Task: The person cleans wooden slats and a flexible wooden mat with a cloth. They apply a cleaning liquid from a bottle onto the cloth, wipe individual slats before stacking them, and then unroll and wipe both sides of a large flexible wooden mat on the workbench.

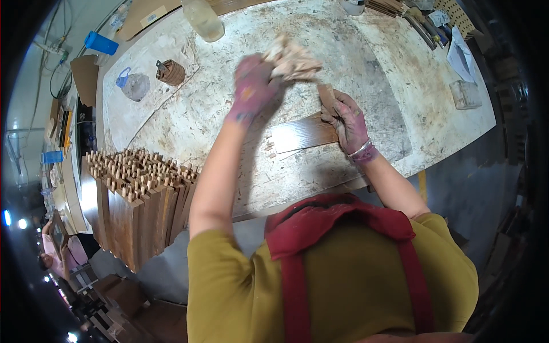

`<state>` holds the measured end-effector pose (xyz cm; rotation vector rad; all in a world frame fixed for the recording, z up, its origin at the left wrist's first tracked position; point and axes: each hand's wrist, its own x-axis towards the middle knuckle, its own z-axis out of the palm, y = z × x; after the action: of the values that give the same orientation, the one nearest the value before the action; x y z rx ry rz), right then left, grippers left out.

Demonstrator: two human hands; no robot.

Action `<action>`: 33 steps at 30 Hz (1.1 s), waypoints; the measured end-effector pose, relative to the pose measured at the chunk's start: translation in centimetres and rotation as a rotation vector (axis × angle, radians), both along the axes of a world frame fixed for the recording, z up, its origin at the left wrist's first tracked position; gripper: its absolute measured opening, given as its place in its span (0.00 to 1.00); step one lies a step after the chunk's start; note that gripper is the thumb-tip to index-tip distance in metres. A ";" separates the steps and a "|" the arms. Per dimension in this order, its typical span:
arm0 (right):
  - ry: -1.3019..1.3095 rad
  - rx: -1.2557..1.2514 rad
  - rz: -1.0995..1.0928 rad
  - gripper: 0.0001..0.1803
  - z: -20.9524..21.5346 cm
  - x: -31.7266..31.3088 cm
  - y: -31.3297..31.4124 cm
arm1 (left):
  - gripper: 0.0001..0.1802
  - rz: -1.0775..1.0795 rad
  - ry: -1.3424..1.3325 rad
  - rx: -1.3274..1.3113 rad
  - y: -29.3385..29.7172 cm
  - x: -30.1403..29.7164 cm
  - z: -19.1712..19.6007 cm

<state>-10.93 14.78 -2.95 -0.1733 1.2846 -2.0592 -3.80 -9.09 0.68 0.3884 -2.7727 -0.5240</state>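
A bunched, cream-coloured rag (294, 60) is gripped in my left hand (254, 86), which wears a stained pink glove and is slightly smeared by motion above the worktable. My right hand (349, 123), gloved in the same way, closes around a small flat brown strip (326, 98) that sticks up past the fingers. Under those fingers is the right end of a dark, glossy wooden board (306, 134) lying on the table. Short pale dowels show at the board's left end. Whether the right hand also grips the board, I cannot tell.
At the left stands a big stack of brown boards (134, 211) with dowels pointing up. On the stained worktable (229, 126) are a ribbed brown container (170, 72), a clear jug (134, 86), a cloudy bottle (203, 22) and a clear block-shaped container (466, 95). Tools (423, 28) lie far right.
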 end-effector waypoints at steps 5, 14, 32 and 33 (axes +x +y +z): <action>0.099 -0.011 0.090 0.30 -0.3 -0.4 1.1 | 0.16 -0.163 0.204 0.064 7.4 9.9 -0.6; 0.261 0.001 0.185 0.28 -1.3 -0.6 0.5 | 0.20 0.230 0.150 0.420 7.0 15.0 -2.2; 0.002 -0.082 -0.025 0.24 3.7 -0.6 7.8 | 0.43 -0.265 -0.261 0.099 10.5 5.9 2.7; 0.014 -0.106 -0.029 0.24 3.6 -0.8 8.2 | 0.42 -0.252 -0.254 0.121 10.6 6.3 3.3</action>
<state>-11.72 23.03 0.68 -0.2180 1.1932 -2.1560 2.53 1.47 3.97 0.1381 -3.0661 -0.7523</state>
